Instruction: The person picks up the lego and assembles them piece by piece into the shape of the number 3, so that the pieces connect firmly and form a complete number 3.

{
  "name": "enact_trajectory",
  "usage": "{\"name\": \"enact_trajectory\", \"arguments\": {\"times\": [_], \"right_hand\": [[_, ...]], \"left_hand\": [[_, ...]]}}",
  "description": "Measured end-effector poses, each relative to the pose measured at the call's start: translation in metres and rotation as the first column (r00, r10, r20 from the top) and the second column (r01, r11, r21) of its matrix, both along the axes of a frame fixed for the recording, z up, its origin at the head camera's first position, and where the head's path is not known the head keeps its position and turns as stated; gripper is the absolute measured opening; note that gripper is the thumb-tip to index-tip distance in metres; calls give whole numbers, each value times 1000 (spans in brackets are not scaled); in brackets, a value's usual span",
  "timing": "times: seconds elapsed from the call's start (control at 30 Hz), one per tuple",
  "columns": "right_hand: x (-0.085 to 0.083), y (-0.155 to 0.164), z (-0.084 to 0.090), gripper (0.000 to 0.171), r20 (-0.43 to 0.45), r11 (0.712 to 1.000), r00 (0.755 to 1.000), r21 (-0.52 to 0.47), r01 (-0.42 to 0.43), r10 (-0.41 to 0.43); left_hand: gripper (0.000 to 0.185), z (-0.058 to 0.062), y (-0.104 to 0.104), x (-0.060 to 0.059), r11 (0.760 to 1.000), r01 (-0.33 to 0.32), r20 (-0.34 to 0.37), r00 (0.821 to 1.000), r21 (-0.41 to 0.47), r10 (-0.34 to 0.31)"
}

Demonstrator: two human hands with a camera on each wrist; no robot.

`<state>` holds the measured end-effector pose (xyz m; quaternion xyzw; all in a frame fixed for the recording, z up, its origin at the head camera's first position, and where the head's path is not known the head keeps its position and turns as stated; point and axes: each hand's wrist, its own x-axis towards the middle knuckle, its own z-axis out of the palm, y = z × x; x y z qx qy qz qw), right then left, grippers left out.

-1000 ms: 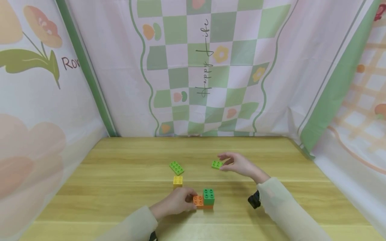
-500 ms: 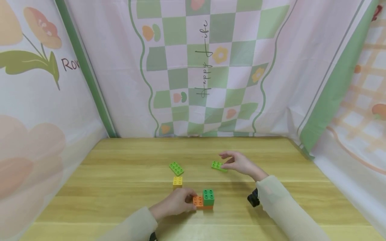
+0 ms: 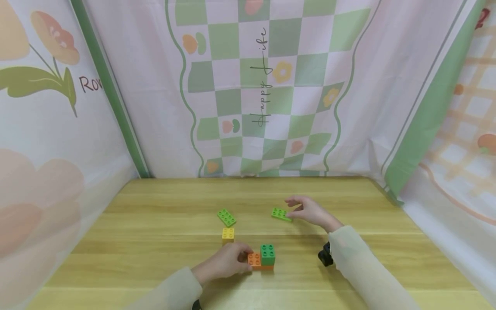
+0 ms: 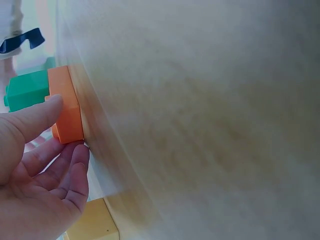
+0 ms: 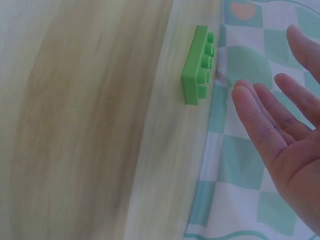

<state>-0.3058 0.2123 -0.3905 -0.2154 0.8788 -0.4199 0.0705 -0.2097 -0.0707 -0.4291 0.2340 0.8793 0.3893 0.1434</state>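
My left hand (image 3: pixel 237 259) grips the left end of an orange brick (image 3: pixel 254 259) near the table's front; the thumb (image 4: pixel 35 117) lies on the orange brick (image 4: pixel 67 107). A dark green brick (image 3: pixel 268 253) sits on its right half, also seen as the green brick (image 4: pixel 27 90) in the left wrist view. My right hand (image 3: pixel 298 209) hovers just right of a flat light green brick (image 3: pixel 280 214) lying on the wood. In the right wrist view the hand (image 5: pixel 280 130) is open, fingers straight, apart from the flat green brick (image 5: pixel 198 65).
A second flat light green brick (image 3: pixel 226 217) and a small yellow brick (image 3: pixel 227 234) lie left of centre on the wooden table (image 3: pixel 155 224). Printed cloth walls (image 3: pixel 267 86) close in the back and both sides.
My right hand has let go of the flat light green brick, which now lies on the table, and has drawn slightly right. The left hand and stacked bricks have barely moved.
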Motion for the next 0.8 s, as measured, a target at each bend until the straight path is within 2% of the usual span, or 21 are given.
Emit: {"name": "enact_trajectory", "arguments": {"times": [0.57,0.8], "right_hand": [[-6,5,-14,53,63,999,997,-9,36,-35],[-8,5,-18,54,127,998,991,-46,53,-46]], "left_hand": [[33,0,0,0,1000,0,14,1000,6,0],[34,0,0,1,1000,1,-6,1000,4,-1]]}}
